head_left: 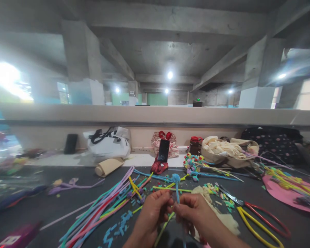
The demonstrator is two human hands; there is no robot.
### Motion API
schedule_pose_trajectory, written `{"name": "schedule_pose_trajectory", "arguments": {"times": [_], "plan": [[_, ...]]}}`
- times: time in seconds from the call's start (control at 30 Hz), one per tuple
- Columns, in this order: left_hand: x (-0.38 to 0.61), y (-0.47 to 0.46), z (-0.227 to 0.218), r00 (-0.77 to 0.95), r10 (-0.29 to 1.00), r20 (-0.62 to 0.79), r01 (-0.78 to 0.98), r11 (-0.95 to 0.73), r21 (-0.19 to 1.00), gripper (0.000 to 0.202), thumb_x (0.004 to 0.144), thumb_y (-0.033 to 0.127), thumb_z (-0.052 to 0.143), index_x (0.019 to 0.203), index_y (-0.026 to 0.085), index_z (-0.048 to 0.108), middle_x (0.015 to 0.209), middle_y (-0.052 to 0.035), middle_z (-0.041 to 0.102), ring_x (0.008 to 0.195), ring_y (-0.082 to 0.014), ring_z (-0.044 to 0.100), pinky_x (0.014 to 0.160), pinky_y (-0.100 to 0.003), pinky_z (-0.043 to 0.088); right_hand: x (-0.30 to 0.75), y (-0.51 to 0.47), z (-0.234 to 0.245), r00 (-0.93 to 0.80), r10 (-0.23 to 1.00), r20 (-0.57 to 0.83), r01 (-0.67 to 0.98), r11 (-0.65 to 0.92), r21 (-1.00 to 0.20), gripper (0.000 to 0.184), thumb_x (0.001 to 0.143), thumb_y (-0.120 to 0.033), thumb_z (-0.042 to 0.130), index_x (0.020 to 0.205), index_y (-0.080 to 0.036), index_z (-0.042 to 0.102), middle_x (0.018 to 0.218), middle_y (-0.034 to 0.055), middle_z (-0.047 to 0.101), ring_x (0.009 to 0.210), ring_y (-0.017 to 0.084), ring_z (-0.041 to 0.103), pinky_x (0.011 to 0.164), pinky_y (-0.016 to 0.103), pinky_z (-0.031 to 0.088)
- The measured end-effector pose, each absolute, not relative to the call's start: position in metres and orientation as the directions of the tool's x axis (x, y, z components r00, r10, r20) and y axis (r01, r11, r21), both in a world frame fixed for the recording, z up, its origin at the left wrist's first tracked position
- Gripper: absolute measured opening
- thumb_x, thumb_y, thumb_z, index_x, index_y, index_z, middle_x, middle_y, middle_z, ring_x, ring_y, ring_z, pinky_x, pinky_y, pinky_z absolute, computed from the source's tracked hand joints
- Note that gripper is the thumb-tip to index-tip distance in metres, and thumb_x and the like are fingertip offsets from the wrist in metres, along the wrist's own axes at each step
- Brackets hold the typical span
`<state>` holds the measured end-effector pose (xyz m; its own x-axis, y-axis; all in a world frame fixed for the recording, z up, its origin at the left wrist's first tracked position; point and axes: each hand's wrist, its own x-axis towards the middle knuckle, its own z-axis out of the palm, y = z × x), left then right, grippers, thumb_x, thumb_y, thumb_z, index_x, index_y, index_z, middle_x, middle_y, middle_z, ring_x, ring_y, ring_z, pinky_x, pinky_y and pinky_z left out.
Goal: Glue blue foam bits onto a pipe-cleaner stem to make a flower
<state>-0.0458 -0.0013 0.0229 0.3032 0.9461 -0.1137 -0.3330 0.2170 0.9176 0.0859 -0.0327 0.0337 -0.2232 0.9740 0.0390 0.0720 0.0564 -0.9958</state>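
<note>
While both hands meet low over the dark table, the left hand and right hand each pinch the stem of a blue pipe-cleaner flower, fingers closed tight on it; its curled head stands upright just above them. Concrete beams and pillars fill the room behind. Loose coloured pipe cleaners fan out to the left, yellow-and-red scissors lie to the right, and a phone leans on a red stand beyond.
</note>
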Motion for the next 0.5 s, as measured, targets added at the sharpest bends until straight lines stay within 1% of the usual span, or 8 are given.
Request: {"name": "schedule_pose_trajectory", "arguments": {"times": [0.1,0.17,0.2,0.27,0.33,0.4,0.5], "plan": [[-0.049,0.002,0.015,0.335,0.936,-0.108,-0.290,0.212,0.933,0.031,0.057,0.039,0.065,0.058,0.014,0.048,0.042,0.0058,0.047,0.032,-0.0025,0.035,0.035,-0.015,0.019,0.083,-0.032,0.034,-0.211,0.977,0.035,0.129,0.064,-0.990,0.029,0.069,-0.039,0.056,0.057,-0.013,0.053,0.043,-0.0066,0.048,0.028,0.003,0.042,0.027,0.012,0.028],[-0.052,0.005,0.009,0.314,0.941,-0.126,-0.274,0.217,0.937,0.035,0.057,0.043,0.064,0.053,0.015,0.044,0.038,0.0068,0.043,0.030,-0.0021,0.031,0.034,-0.015,0.017,0.082,-0.030,0.034,-0.195,0.981,0.012,0.173,0.046,-0.984,0.027,0.068,-0.036,0.055,0.053,-0.014,0.051,0.038,-0.0077,0.044,0.026,0.004,0.041,0.027,0.013,0.028],[-0.053,0.005,0.007,0.295,0.946,-0.137,-0.269,0.220,0.938,0.036,0.057,0.045,0.064,0.052,0.015,0.043,0.037,0.0071,0.042,0.029,-0.0022,0.030,0.034,-0.016,0.017,0.081,-0.029,0.033,-0.187,0.982,0.005,0.187,0.041,-0.982,0.026,0.068,-0.034,0.054,0.052,-0.014,0.051,0.037,-0.0080,0.043,0.026,0.004,0.040,0.027,0.013,0.028],[-0.054,0.005,0.005,0.257,0.959,-0.122,-0.279,0.195,0.940,0.036,0.058,0.046,0.063,0.054,0.015,0.046,0.039,0.0062,0.044,0.031,-0.0026,0.033,0.034,-0.016,0.018,0.079,-0.027,0.032,-0.185,0.983,0.005,0.194,0.042,-0.980,0.025,0.068,-0.033,0.054,0.052,-0.014,0.050,0.036,-0.0080,0.043,0.025,0.004,0.040,0.026,0.013,0.028],[-0.054,0.004,0.005,0.258,0.964,-0.059,-0.302,0.139,0.943,0.032,0.060,0.043,0.063,0.057,0.013,0.050,0.044,0.0046,0.048,0.034,-0.0027,0.036,0.036,-0.015,0.020,0.077,-0.026,0.029,-0.194,0.981,0.004,0.186,0.041,-0.982,0.025,0.067,-0.034,0.054,0.052,-0.014,0.050,0.038,-0.0077,0.044,0.026,0.004,0.040,0.027,0.013,0.028],[-0.053,0.003,0.006,0.305,0.952,-0.004,-0.331,0.110,0.937,0.026,0.060,0.036,0.063,0.059,0.012,0.053,0.046,0.0039,0.048,0.036,-0.0026,0.036,0.037,-0.015,0.021,0.076,-0.025,0.027,-0.209,0.978,-0.001,0.181,0.038,-0.983,0.024,0.067,-0.034,0.053,0.053,-0.014,0.051,0.038,-0.0076,0.043,0.026,0.005,0.040,0.028,0.014,0.029],[-0.053,0.001,0.006,0.341,0.940,-0.008,-0.386,0.147,0.911,0.020,0.058,0.029,0.065,0.065,0.012,0.057,0.049,0.0032,0.051,0.038,-0.0035,0.039,0.038,-0.015,0.024,0.075,-0.024,0.025,-0.227,0.974,0.002,0.208,0.050,-0.977,0.020,0.067,-0.031,0.051,0.055,-0.015,0.053,0.038,-0.0077,0.043,0.027,0.005,0.040,0.030,0.015,0.029]]}}
